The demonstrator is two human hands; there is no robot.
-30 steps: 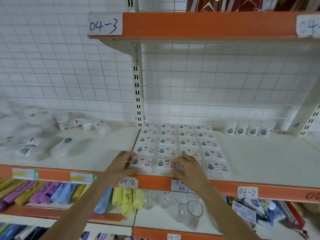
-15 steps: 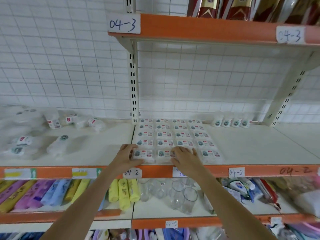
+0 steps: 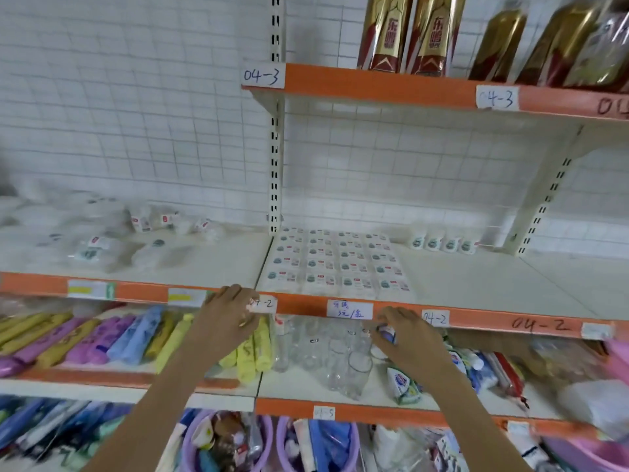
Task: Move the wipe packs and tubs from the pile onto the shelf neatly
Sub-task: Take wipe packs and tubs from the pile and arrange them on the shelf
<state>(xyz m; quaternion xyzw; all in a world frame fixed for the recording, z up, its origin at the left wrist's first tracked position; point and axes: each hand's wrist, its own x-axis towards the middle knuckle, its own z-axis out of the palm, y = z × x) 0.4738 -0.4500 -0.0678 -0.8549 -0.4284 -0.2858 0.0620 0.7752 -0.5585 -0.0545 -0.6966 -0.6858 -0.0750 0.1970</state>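
Flat white wipe packs (image 3: 335, 264) lie in a tidy grid on the middle shelf (image 3: 476, 284), just right of the upright post. Several small tubs (image 3: 442, 243) stand in a row behind them at the right. The loose pile of packs and tubs (image 3: 102, 240) sprawls over the left bay of the same shelf. My left hand (image 3: 228, 316) hangs in front of the orange shelf edge, fingers loosely curled, holding nothing. My right hand (image 3: 406, 337) is lower, in front of the shelf below, and also looks empty.
A slotted upright post (image 3: 275, 148) splits the two bays. Gold and red bottles (image 3: 408, 32) stand on the top shelf. Below are drinking glasses (image 3: 335, 356), coloured tubes (image 3: 102, 338) and purple baskets (image 3: 224, 444). Bare shelf lies right of the grid.
Both hands have come off the front row of wipe packs and dropped back below the shelf edge. The view has tilted up and shifted right.
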